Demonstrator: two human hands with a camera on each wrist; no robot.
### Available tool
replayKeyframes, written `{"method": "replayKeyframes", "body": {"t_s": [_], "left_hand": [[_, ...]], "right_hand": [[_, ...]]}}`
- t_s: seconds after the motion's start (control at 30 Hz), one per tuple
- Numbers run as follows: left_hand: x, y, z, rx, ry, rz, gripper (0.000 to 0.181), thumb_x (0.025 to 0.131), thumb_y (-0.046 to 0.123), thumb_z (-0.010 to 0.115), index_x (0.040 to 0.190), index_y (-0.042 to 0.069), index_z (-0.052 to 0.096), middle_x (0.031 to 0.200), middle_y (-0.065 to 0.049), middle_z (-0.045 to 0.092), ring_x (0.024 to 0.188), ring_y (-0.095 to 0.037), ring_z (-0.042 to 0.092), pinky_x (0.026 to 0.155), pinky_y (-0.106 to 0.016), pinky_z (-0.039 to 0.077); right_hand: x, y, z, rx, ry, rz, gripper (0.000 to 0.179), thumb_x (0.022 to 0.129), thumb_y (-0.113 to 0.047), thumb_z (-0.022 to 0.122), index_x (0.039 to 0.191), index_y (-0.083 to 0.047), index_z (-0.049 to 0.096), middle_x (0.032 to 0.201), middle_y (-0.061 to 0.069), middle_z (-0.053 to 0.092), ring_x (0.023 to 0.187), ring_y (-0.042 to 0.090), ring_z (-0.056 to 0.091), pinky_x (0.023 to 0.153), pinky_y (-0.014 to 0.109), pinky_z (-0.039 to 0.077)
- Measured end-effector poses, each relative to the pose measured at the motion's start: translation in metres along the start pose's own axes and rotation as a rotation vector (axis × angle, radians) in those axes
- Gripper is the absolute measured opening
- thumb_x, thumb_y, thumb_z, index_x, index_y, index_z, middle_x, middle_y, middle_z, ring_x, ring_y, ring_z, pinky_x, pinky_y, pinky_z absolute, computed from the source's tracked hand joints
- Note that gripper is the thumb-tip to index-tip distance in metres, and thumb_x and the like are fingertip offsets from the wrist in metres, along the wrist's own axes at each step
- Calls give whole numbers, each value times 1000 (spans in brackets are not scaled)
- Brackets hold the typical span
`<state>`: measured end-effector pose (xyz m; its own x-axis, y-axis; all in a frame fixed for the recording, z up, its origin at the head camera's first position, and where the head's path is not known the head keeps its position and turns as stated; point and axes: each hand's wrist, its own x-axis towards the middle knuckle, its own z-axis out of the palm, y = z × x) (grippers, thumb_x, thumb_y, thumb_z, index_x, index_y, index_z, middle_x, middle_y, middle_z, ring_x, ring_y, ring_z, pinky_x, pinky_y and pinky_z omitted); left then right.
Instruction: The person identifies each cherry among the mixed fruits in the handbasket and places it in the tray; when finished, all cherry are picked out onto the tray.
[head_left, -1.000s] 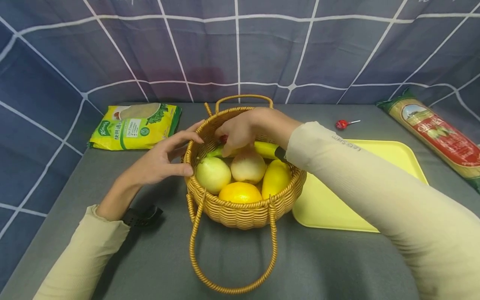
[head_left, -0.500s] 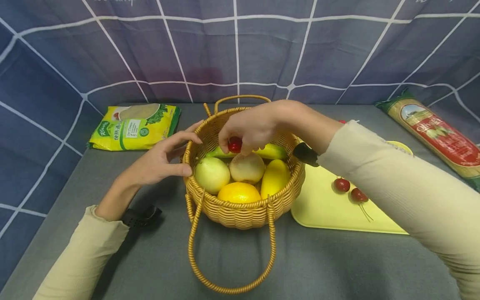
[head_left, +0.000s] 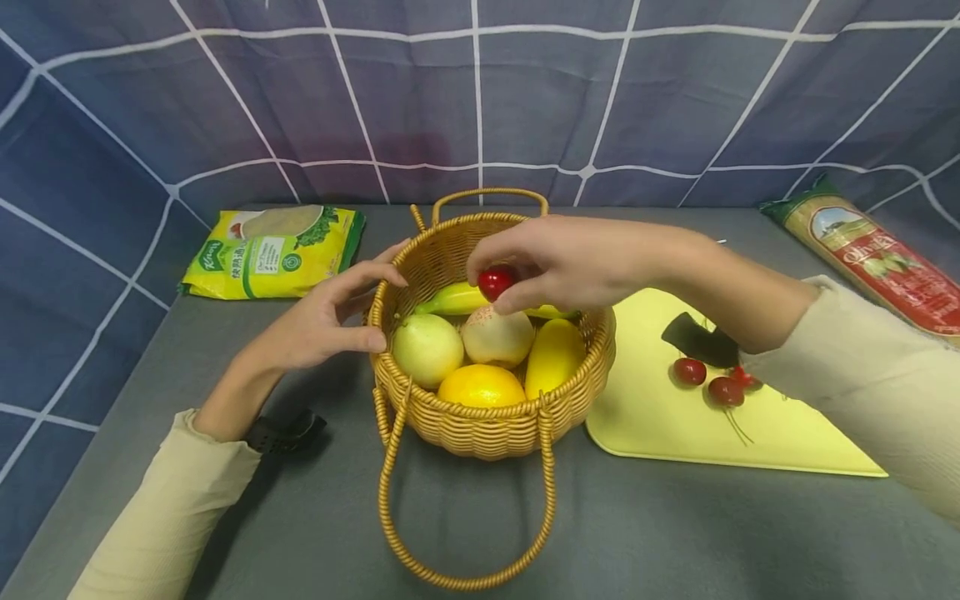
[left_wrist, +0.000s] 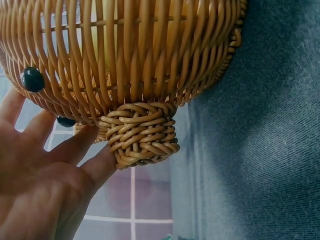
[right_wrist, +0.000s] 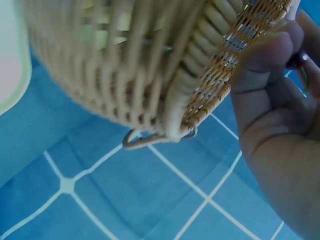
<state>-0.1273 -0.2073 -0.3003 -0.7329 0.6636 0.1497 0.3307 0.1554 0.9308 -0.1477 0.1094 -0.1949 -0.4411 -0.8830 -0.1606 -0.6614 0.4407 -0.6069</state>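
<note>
In the head view my right hand [head_left: 555,262] pinches a dark red cherry [head_left: 497,283] between thumb and fingers, over the back part of a wicker basket [head_left: 487,433]. Below it lie a banana [head_left: 453,298], a pale round fruit [head_left: 498,337], a light green round fruit [head_left: 427,350], a lemon [head_left: 482,387] and a yellow mango [head_left: 555,358]. My left hand [head_left: 330,317] rests against the basket's left rim, fingers extended. The left wrist view shows its fingertips at the wicker wall and a woven knob [left_wrist: 142,134]. Most of the cherry is hidden in the right wrist view.
A yellow tray [head_left: 637,417] holding cherries [head_left: 726,392] lies right of the basket, partly under my right forearm. A spaghetti pack [head_left: 877,258] lies far right, a yellow-green food bag [head_left: 273,252] back left. One basket handle [head_left: 465,579] hangs toward the front.
My right hand has come up from deep in the basket and moved right, the cherry in its fingers. The tray's cherries have come into sight. My left hand has stayed at the rim.
</note>
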Motion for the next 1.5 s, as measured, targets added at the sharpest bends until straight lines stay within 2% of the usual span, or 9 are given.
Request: {"method": "replayKeyframes", "body": {"t_s": [0.27,0.43,0.57,0.8,0.93,1.03,1.33,1.43,1.5], "left_hand": [[0,0,0,1,4,10,56,89,20,75,131,-3,47,164,-2,17,148,-25,16,110,-65,17],[1,-1,0,3,4,10,54,89,20,75,131,-1,47,164,-3,16,148,-26,16,110,-66,16],[1,-1,1,3,4,7,54,89,22,75,131,0,48,164,-3,16,149,-25,15,111,-65,15],[0,0,1,3,5,-1,56,89,22,75,131,-1,47,164,-1,16,149,-24,15,112,-64,15],[-1,-1,1,0,11,-2,58,89,25,75,132,-1,47,164,-1,16,149,-23,15,112,-64,15],[-1,-1,1,-2,7,-1,57,89,26,75,131,0,48,164,-1,16,149,-24,16,111,-65,16],[0,-2,1,-7,-3,15,57,90,30,74,132,1,48,164,-1,16,149,-24,16,111,-65,16],[0,-2,1,-8,-3,17,56,90,30,73,132,2,48,164,-2,16,148,-25,16,111,-65,16],[0,-2,1,-8,-1,18,55,90,29,73,132,2,48,164,-2,16,148,-25,16,111,-65,16]], "right_hand": [[-47,7,13,-8,249,70,28,97,-30,65,122,-20,60,99,-8,59,85,11,55,71,32,49],[-79,19,27,-34,414,108,26,91,-22,73,117,-20,67,100,-10,58,88,8,53,69,28,52],[-106,31,35,-12,487,170,30,87,-14,77,116,-23,70,99,-14,60,85,9,56,69,25,52],[-150,63,56,59,558,395,43,85,-8,77,125,-18,64,108,-4,65,93,7,59,73,14,46],[-171,83,66,50,582,500,35,86,-10,77,118,-12,63,101,1,67,90,1,58,68,15,46],[-186,99,74,42,566,559,29,90,-12,73,115,-8,61,107,8,64,88,-6,55,64,17,47],[-206,134,94,-94,554,574,22,88,-6,73,107,-8,64,107,9,65,86,-13,49,61,18,47],[-207,141,97,-171,541,568,22,85,-5,76,105,-8,66,101,5,67,86,-6,52,62,24,49],[-207,145,98,-196,530,560,22,84,-4,76,104,-7,67,99,6,68,91,7,58,67,34,51]]}}
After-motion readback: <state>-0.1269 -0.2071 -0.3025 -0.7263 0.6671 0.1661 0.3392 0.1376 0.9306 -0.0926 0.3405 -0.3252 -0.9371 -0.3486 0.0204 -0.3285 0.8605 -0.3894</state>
